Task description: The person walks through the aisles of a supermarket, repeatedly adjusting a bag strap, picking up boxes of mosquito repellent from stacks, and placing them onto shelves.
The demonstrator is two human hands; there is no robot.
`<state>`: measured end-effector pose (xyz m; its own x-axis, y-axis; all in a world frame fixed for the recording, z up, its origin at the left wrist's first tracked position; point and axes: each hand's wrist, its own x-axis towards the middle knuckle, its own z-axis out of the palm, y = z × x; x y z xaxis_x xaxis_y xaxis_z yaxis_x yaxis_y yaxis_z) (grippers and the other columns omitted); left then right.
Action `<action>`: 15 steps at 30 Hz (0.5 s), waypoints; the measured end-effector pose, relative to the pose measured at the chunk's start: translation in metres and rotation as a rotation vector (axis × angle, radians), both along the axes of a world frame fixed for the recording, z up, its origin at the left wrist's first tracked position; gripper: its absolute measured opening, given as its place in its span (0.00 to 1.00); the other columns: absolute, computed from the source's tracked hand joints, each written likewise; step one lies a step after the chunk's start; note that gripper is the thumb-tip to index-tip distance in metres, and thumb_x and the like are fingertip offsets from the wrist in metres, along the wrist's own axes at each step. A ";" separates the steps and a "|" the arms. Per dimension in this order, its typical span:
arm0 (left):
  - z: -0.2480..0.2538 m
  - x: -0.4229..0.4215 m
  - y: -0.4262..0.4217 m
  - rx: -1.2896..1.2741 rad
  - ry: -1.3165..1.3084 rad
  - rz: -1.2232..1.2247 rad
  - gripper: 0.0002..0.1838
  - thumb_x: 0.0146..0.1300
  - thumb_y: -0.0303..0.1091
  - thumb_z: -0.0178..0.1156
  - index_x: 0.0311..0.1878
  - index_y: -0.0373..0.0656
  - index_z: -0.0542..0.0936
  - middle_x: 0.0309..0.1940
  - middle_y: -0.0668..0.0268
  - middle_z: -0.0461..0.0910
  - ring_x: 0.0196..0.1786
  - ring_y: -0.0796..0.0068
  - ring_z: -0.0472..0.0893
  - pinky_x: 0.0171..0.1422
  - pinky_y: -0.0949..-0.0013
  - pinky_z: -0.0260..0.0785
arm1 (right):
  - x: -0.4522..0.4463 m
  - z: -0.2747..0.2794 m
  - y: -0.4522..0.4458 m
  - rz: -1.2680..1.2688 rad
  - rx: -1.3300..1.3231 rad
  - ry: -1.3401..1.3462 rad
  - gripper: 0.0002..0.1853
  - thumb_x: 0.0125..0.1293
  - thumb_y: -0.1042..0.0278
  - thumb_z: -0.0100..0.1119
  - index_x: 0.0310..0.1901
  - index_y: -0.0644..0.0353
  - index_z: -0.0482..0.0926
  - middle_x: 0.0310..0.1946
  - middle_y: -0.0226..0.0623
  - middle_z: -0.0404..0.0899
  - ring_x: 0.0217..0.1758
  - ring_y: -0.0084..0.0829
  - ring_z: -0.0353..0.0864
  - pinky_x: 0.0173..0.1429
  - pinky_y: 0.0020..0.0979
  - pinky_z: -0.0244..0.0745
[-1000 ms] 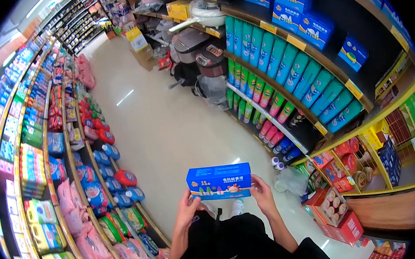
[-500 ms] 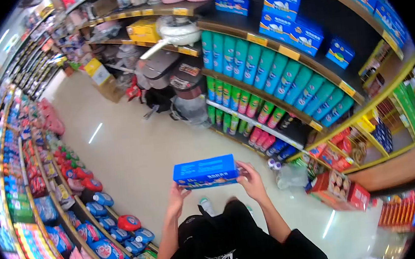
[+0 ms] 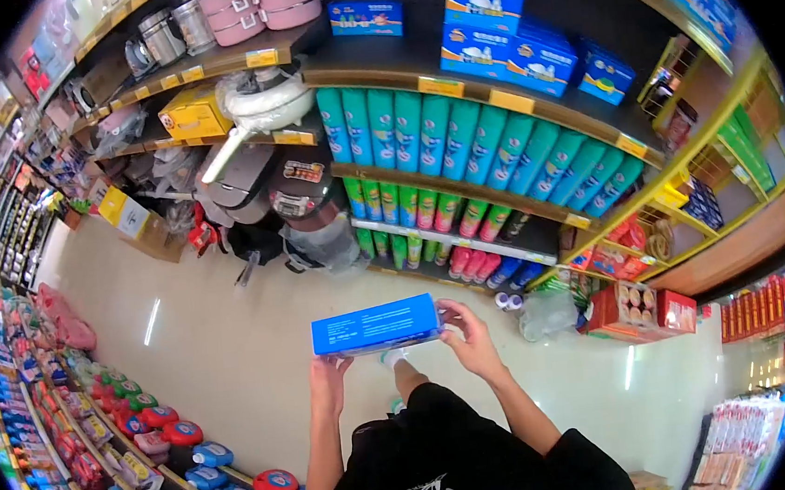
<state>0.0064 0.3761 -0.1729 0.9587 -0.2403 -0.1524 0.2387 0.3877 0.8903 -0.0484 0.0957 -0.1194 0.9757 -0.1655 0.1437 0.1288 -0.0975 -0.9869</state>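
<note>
A long blue box (image 3: 376,327) with rows of small white print is held level in front of my body, above the aisle floor. My left hand (image 3: 331,374) grips its left end from below; the fingers are partly hidden behind the box. At the right end, my right hand (image 3: 468,336) closes its thumb and fingers on the box's edge. Ahead, similar blue boxes (image 3: 484,46) are stacked on the upper shelf. One more blue box (image 3: 365,19) lies by itself on the left of that shelf.
Below the boxes stand rows of teal spray cans (image 3: 406,132) and smaller green and pink cans (image 3: 427,209). A wrapped white pan (image 3: 264,107) juts out at the left. Curved shelves with bottles (image 3: 210,454) line the left side. A red carton (image 3: 622,311) stands on the floor at right.
The blue box has tipped, so its printed face shows more and its front picture side less. My view has shifted towards the shelf, and one leg has stepped forward. Both hands keep their hold.
</note>
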 end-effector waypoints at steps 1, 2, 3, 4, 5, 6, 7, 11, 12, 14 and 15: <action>0.007 0.018 -0.002 -0.052 -0.053 -0.026 0.38 0.65 0.69 0.47 0.66 0.47 0.66 0.61 0.67 0.70 0.63 0.68 0.68 0.66 0.51 0.62 | 0.015 0.007 -0.004 -0.023 -0.013 -0.015 0.29 0.57 0.77 0.64 0.62 0.62 0.70 0.56 0.42 0.76 0.57 0.34 0.77 0.64 0.35 0.70; 0.016 0.039 -0.004 -0.101 -0.107 -0.060 0.38 0.66 0.69 0.47 0.66 0.47 0.66 0.61 0.67 0.71 0.64 0.68 0.68 0.67 0.51 0.62 | 0.031 0.015 -0.008 -0.019 -0.055 -0.035 0.29 0.57 0.77 0.64 0.62 0.62 0.70 0.57 0.42 0.75 0.58 0.35 0.77 0.64 0.35 0.70; 0.023 0.062 -0.009 -0.060 -0.126 -0.067 0.40 0.65 0.71 0.44 0.67 0.47 0.65 0.64 0.66 0.69 0.66 0.66 0.66 0.68 0.49 0.59 | 0.049 0.024 -0.013 -0.021 -0.097 -0.059 0.29 0.57 0.76 0.64 0.62 0.62 0.70 0.58 0.43 0.75 0.59 0.36 0.76 0.64 0.35 0.70; 0.030 0.086 -0.014 -0.020 -0.144 -0.078 0.41 0.65 0.72 0.42 0.69 0.47 0.63 0.66 0.64 0.67 0.68 0.65 0.65 0.70 0.48 0.57 | 0.067 0.034 -0.019 -0.027 -0.140 -0.080 0.29 0.57 0.76 0.64 0.62 0.62 0.70 0.59 0.44 0.75 0.60 0.37 0.76 0.65 0.36 0.70; 0.042 0.111 -0.021 0.018 -0.157 -0.090 0.43 0.65 0.73 0.39 0.70 0.47 0.61 0.68 0.63 0.65 0.70 0.63 0.63 0.71 0.46 0.54 | 0.087 0.047 -0.025 -0.029 -0.193 -0.131 0.28 0.58 0.77 0.62 0.63 0.62 0.70 0.60 0.45 0.73 0.61 0.38 0.75 0.65 0.36 0.69; 0.057 0.138 -0.028 0.025 -0.198 -0.094 0.42 0.66 0.72 0.42 0.70 0.46 0.62 0.67 0.63 0.66 0.69 0.64 0.64 0.71 0.48 0.56 | 0.109 0.062 -0.031 -0.058 -0.232 -0.174 0.28 0.58 0.77 0.61 0.63 0.62 0.70 0.60 0.46 0.73 0.62 0.38 0.75 0.66 0.36 0.69; 0.079 0.164 -0.037 0.029 -0.233 -0.097 0.42 0.66 0.70 0.44 0.70 0.45 0.62 0.67 0.63 0.67 0.69 0.65 0.66 0.70 0.50 0.58 | 0.130 0.076 -0.036 -0.084 -0.272 -0.211 0.28 0.58 0.78 0.60 0.63 0.62 0.70 0.61 0.46 0.73 0.62 0.38 0.75 0.66 0.36 0.68; 0.158 0.272 -0.065 0.064 -0.422 -0.210 0.41 0.69 0.65 0.45 0.72 0.40 0.58 0.67 0.60 0.67 0.69 0.64 0.68 0.71 0.55 0.59 | 0.215 0.116 -0.056 -0.158 -0.143 -0.287 0.29 0.61 0.79 0.56 0.66 0.63 0.67 0.64 0.48 0.69 0.66 0.40 0.71 0.68 0.36 0.65; 0.183 0.298 -0.073 0.070 -0.475 -0.259 0.41 0.71 0.64 0.44 0.72 0.39 0.57 0.67 0.59 0.67 0.69 0.64 0.67 0.71 0.56 0.60 | 0.236 0.128 -0.062 -0.176 -0.141 -0.285 0.28 0.64 0.76 0.55 0.67 0.64 0.65 0.64 0.48 0.69 0.66 0.40 0.71 0.69 0.36 0.64; 0.230 0.345 -0.090 0.138 -0.507 -0.315 0.39 0.71 0.62 0.45 0.72 0.39 0.57 0.66 0.59 0.67 0.67 0.63 0.69 0.70 0.57 0.61 | 0.279 0.157 -0.073 -0.216 -0.150 -0.305 0.28 0.69 0.69 0.54 0.69 0.65 0.62 0.65 0.49 0.68 0.66 0.40 0.70 0.69 0.37 0.63; 0.246 0.373 -0.102 0.154 -0.481 -0.301 0.39 0.71 0.61 0.45 0.72 0.38 0.58 0.66 0.58 0.68 0.66 0.64 0.70 0.70 0.57 0.61 | 0.301 0.175 -0.078 -0.239 -0.163 -0.327 0.29 0.70 0.65 0.54 0.69 0.66 0.61 0.65 0.49 0.67 0.66 0.39 0.70 0.69 0.37 0.63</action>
